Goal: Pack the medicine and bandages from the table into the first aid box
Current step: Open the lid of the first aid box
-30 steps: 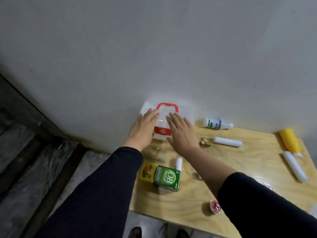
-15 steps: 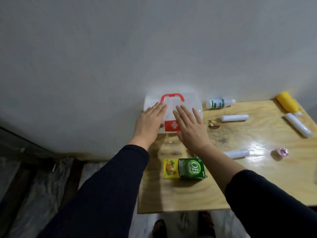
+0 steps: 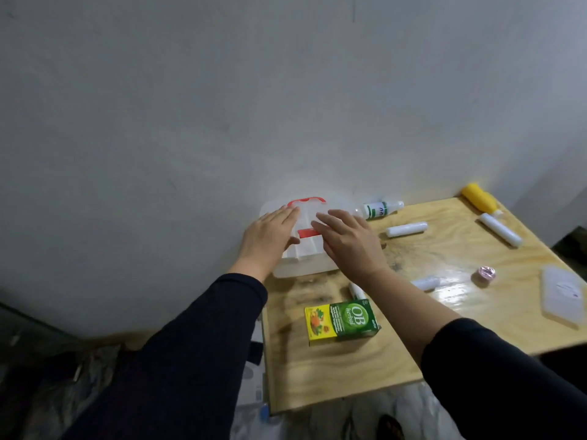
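Observation:
The white first aid box [image 3: 301, 268] with a red handle and red latch stands at the table's far left corner against the wall. My left hand [image 3: 270, 238] lies flat on the left of its lid, fingers spread. My right hand [image 3: 347, 242] rests on the right of the lid, fingers apart. A green and yellow medicine carton [image 3: 341, 322] lies nearer me. White bandage rolls lie at mid table [image 3: 406, 229], at the far right [image 3: 500, 230] and under my right forearm [image 3: 425, 283]. A white bottle with a green label [image 3: 379, 209] lies beside the box.
A yellow bottle [image 3: 479, 198] lies at the far right corner. A small pink tape roll [image 3: 483, 274] and a flat white pack [image 3: 562, 295] sit at the right edge. The wooden table [image 3: 333, 376] stands against a grey wall; the floor is to the left.
The view has swung and moved closer. Both hands stay on the box lid, and the box front now shows more below my fingers.

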Demonstrator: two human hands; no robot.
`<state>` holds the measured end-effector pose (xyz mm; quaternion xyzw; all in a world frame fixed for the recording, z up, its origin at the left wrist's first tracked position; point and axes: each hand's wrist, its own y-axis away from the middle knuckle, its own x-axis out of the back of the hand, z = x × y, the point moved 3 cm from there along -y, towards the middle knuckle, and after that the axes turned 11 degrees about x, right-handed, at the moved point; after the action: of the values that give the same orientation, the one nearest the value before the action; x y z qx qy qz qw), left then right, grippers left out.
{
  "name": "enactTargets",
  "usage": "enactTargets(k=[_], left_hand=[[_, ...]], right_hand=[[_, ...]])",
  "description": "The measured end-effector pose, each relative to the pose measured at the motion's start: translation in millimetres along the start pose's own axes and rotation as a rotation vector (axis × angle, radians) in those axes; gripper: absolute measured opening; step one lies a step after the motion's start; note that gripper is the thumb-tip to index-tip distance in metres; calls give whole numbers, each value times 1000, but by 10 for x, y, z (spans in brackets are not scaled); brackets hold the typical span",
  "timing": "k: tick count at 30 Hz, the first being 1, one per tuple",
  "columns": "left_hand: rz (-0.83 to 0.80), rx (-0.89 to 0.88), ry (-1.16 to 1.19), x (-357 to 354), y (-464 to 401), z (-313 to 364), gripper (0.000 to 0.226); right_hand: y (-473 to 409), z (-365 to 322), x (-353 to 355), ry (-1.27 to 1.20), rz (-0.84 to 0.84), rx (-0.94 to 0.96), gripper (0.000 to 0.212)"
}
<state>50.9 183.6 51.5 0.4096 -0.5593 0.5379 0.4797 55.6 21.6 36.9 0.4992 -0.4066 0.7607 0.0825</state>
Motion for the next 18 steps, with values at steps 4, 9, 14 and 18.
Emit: enactTargets(k=[4, 9, 14, 18], left_hand=[[50, -5, -3, 178, -152, -64, 62], [75, 21, 30, 257, -325, -111, 57], [85, 45, 18, 271, -470, -152, 53], [61, 109, -9, 276, -650, -181, 51]], right_hand=[[5, 71, 106, 40, -16, -133, 18], [133, 163, -190, -91, -355, -338, 40], [136, 286, -578, -249, -664, -571, 81], [187, 277, -628, -257, -692, -560, 83]])
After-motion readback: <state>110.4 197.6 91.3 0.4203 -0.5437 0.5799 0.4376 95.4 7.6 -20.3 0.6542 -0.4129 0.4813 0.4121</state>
